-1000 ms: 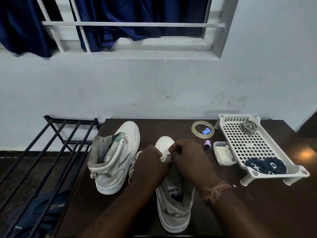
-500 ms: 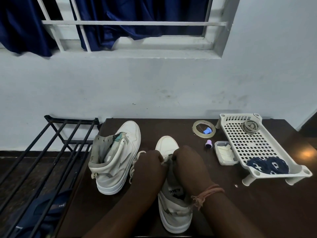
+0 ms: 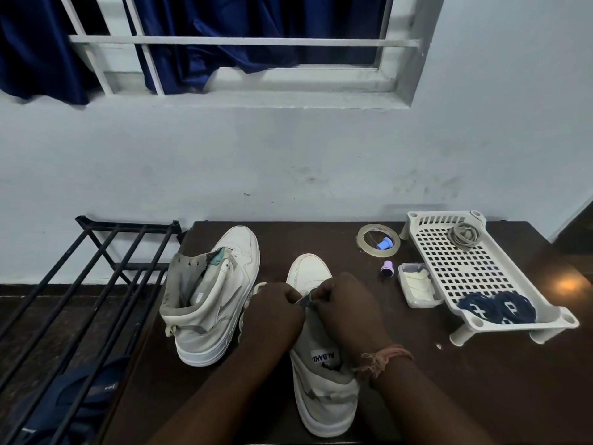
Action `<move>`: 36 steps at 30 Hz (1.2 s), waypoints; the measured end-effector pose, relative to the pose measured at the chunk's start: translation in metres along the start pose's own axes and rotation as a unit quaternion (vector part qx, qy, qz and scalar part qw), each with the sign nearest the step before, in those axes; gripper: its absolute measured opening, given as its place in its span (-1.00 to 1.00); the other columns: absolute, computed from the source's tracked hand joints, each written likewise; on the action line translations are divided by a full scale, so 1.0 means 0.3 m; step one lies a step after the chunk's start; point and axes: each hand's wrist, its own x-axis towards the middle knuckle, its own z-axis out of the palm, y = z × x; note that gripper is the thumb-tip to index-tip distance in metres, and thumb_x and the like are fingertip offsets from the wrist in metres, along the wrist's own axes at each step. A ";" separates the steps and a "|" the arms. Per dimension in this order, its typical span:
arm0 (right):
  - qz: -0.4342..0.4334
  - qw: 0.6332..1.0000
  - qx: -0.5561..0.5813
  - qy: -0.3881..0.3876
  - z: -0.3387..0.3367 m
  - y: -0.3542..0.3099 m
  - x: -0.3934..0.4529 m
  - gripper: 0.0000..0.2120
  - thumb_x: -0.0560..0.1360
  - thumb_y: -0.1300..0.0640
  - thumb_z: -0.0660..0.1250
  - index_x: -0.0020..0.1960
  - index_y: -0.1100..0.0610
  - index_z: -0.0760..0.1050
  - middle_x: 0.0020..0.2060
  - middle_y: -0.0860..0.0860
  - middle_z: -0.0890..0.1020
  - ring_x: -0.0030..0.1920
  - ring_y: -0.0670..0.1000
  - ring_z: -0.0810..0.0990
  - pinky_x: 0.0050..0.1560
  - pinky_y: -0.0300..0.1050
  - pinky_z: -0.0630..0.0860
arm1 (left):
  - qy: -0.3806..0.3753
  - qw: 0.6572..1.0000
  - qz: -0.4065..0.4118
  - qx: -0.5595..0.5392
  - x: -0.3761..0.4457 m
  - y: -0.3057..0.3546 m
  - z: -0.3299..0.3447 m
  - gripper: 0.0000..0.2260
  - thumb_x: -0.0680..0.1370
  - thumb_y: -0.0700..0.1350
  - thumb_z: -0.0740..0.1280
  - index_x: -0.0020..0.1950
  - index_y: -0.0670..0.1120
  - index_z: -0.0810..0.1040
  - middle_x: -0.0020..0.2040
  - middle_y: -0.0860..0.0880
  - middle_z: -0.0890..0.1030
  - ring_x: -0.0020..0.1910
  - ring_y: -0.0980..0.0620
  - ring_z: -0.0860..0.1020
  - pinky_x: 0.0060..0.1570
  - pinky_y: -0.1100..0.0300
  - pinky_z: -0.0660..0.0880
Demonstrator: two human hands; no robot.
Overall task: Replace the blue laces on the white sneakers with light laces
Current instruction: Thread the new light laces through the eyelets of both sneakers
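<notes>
Left hand (image 3: 272, 311) and right hand (image 3: 345, 308) curled, pinching light lace (image 3: 303, 299) over near sneaker (image 3: 321, 374) on table (image 3: 481, 396); toe pointing away, lengthwise toward wall. Eyelets hidden behind knuckles.

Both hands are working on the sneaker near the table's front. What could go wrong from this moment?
1. The left hand and right hand hide the eyelets of the near sneaker, so the light lace pinched between them might miss a hole or twist.
2. This sneaker's heel sits close to the table front edge; a hard pull could drag it off.
3. The other sneaker stands right beside the left hand, and an elbow might tip it.
</notes>
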 end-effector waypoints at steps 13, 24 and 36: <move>0.001 0.988 0.135 -0.069 -0.017 0.033 0.014 -0.61 0.36 0.37 0.26 -0.12 -0.01 0.75 -0.16 -0.06 0.74 -0.09 -0.05 0.66 0.02 -0.14 0.59 | 0.076 0.986 0.110 0.104 0.005 -0.004 0.016 -0.73 0.46 0.23 0.39 -0.21 0.04 0.59 -0.24 0.05 0.62 -0.14 0.00 0.58 -0.09 0.02 0.51; -0.040 0.998 -0.027 0.044 0.033 0.034 0.011 -0.86 0.50 0.01 0.38 -0.01 -0.07 0.70 -0.05 -0.07 0.57 -0.10 -0.02 0.61 -0.09 -0.12 0.53 | 0.042 0.997 0.068 -0.008 0.029 -0.032 0.017 -0.89 0.41 0.00 0.44 -0.29 0.02 0.67 -0.32 0.10 0.65 -0.25 0.16 0.59 -0.19 0.14 0.49; -0.076 0.988 -0.120 0.065 -0.080 -0.005 0.006 -0.92 0.51 0.16 0.22 -0.05 0.11 0.49 0.02 0.03 0.39 -0.11 0.10 0.57 -0.13 -0.09 0.45 | 0.074 0.996 0.053 -0.011 0.007 -0.023 -0.002 -0.84 0.39 0.07 0.50 -0.07 0.14 0.62 -0.14 0.10 0.57 -0.10 0.14 0.55 -0.21 0.21 0.34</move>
